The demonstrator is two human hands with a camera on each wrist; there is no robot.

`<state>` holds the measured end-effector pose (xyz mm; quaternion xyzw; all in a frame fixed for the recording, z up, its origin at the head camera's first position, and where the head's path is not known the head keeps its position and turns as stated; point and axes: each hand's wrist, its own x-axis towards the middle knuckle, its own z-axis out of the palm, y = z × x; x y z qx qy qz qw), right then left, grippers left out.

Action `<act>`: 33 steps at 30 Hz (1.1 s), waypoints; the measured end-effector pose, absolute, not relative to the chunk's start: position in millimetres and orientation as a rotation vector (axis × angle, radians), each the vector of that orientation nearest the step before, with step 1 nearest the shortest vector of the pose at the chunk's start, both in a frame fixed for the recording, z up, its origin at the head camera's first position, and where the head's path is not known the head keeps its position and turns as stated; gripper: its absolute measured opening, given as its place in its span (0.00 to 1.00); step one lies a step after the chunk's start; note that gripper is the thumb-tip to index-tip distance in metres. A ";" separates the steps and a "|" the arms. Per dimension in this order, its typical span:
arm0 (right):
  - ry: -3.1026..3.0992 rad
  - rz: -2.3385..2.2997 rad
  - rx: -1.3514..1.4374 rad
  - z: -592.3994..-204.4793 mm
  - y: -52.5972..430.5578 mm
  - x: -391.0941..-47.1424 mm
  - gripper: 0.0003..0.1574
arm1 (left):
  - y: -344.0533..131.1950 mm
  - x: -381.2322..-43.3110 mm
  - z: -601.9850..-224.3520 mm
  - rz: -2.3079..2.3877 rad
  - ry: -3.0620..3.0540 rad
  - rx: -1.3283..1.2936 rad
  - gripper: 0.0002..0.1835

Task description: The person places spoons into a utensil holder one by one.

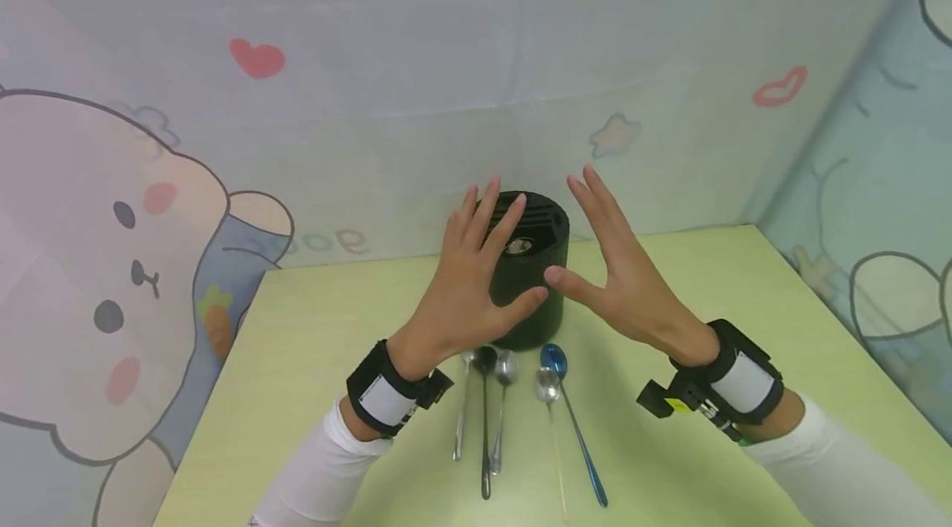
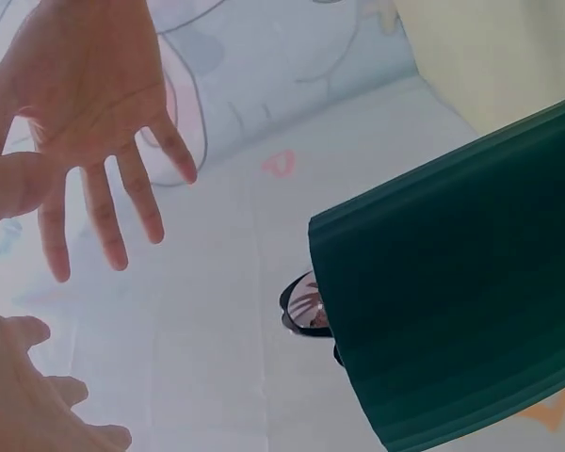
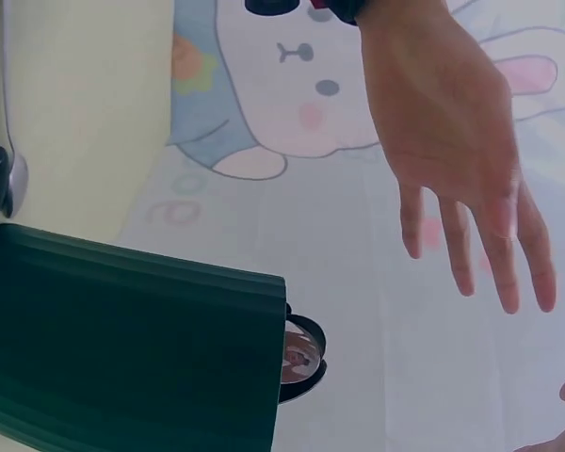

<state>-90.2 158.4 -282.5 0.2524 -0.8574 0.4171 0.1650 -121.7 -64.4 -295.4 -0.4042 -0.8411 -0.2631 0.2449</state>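
My left hand point(image 1: 464, 287) and right hand point(image 1: 625, 279) hover with fingers spread, holding nothing, on either side of a dark green ribbed utensil holder point(image 1: 526, 304). It stands upright; in both wrist views its wall point(image 2: 452, 273) appears apart from the hands. A shiny spoon head point(image 1: 519, 246) shows in its top opening, with dark spoon edges point(image 3: 320, 331) beside it. Before the holder lie a blue spoon point(image 1: 583, 444), a black spoon point(image 1: 485, 420) and several silver spoons point(image 1: 506, 368), bowls toward the holder. My left hand partly hides the holder's left side.
The spoons and holder are on a pale yellow-green table point(image 1: 669, 304). A cloth backdrop point(image 1: 416, 81) with hearts and cartoon figures hangs behind it, and a side cloth point(image 1: 892, 205) borders the right. Both wrists wear black straps point(image 1: 383, 386) with small cameras.
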 end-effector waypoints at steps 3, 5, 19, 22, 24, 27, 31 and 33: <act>-2.455 1.124 0.706 -287.6 160.5 -79.3 0.59 | -67.0 -112.8 -301.4 -0.665 -2.287 -1.122 0.52; -2.465 1.088 0.694 -290.6 162.5 -72.9 0.61 | -68.2 -107.5 -306.7 -0.639 -2.284 -1.134 0.52; -2.510 0.883 0.637 -327.3 169.1 -40.7 0.66 | -64.0 -89.4 -352.3 -0.524 -2.389 -1.176 0.54; -2.538 0.872 0.596 -336.1 172.3 -34.3 0.67 | -62.7 -84.6 -364.7 -0.486 -2.437 -1.189 0.54; -2.559 0.870 0.569 -341.2 173.9 -31.1 0.67 | -62.8 -82.0 -373.3 -0.454 -2.478 -1.190 0.54; -2.595 0.859 0.538 -349.0 175.5 -27.9 0.68 | -65.2 -78.5 -385.5 -0.439 -2.539 -1.180 0.54; -2.646 0.838 0.506 -359.9 178.2 -25.0 0.68 | -71.6 -74.2 -400.0 -0.474 -2.605 -1.159 0.53; -2.666 0.833 0.489 -365.7 179.8 -23.8 0.68 | -74.5 -72.5 -406.2 -0.498 -2.640 -1.151 0.53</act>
